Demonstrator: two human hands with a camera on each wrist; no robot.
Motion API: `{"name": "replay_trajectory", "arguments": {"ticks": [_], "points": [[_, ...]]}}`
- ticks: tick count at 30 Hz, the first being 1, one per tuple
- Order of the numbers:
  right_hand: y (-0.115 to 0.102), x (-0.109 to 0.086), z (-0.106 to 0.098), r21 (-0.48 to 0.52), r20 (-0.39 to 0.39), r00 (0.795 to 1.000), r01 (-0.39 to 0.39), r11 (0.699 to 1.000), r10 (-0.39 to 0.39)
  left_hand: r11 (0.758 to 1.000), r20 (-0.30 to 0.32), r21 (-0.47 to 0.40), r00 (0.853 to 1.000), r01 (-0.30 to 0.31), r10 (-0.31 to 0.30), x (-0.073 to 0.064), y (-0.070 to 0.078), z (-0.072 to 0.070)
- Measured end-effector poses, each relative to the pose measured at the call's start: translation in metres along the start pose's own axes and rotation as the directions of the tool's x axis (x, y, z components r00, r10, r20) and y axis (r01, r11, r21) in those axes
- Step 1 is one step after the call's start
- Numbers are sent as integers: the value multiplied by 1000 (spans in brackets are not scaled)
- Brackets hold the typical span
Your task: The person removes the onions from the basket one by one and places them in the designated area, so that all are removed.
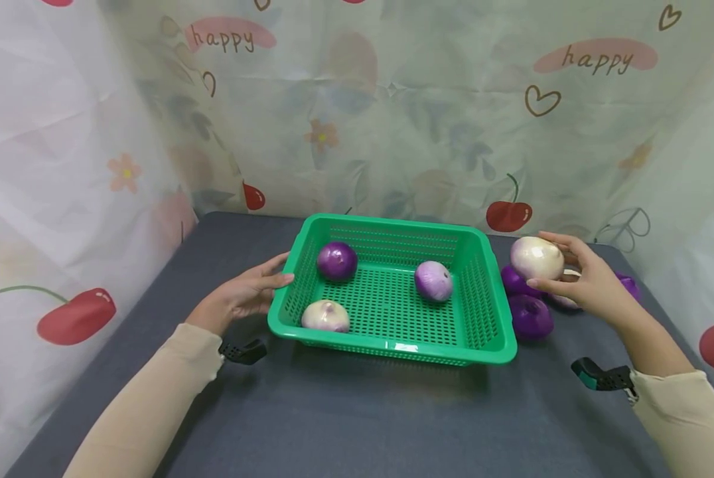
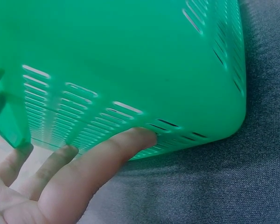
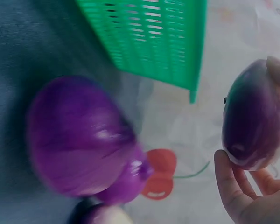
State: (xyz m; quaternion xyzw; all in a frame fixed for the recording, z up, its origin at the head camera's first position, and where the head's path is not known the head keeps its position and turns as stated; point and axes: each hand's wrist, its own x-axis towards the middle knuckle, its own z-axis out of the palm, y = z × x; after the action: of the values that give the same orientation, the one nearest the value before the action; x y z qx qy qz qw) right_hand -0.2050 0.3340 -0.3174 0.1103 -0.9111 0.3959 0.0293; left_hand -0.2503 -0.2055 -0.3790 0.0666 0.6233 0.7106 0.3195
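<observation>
My left hand (image 1: 246,292) holds the left rim of a green plastic basket (image 1: 393,354), one finger lapping over the edge. Fingers (image 2: 126,142) of this hand lie against the slotted outer wall in the left wrist view. In the basket are a dark purple onion (image 1: 337,261), a pale onion (image 1: 326,317) and a light purple onion (image 1: 433,281). To the right of the basket, my right hand (image 1: 590,275) grips a white-and-purple onion (image 1: 537,257) between thumb and fingers, raised over other onions. Its darker purple side (image 3: 252,121) shows in the right wrist view.
Several onions sit close together right of the basket, among them a purple onion (image 1: 530,317) beside its wall. The dark grey table (image 1: 357,411) ends at a patterned curtain (image 1: 393,133) behind, with white cloth on both sides. A thin cable (image 1: 628,222) lies by the back right corner.
</observation>
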Motion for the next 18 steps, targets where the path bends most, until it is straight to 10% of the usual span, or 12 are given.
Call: {"name": "replay_trajectory", "arguments": {"ticks": [18], "points": [[77, -67, 0, -85, -130, 984, -137, 987, 126, 1000, 14, 3, 1000, -13, 13, -1, -1, -1]]}}
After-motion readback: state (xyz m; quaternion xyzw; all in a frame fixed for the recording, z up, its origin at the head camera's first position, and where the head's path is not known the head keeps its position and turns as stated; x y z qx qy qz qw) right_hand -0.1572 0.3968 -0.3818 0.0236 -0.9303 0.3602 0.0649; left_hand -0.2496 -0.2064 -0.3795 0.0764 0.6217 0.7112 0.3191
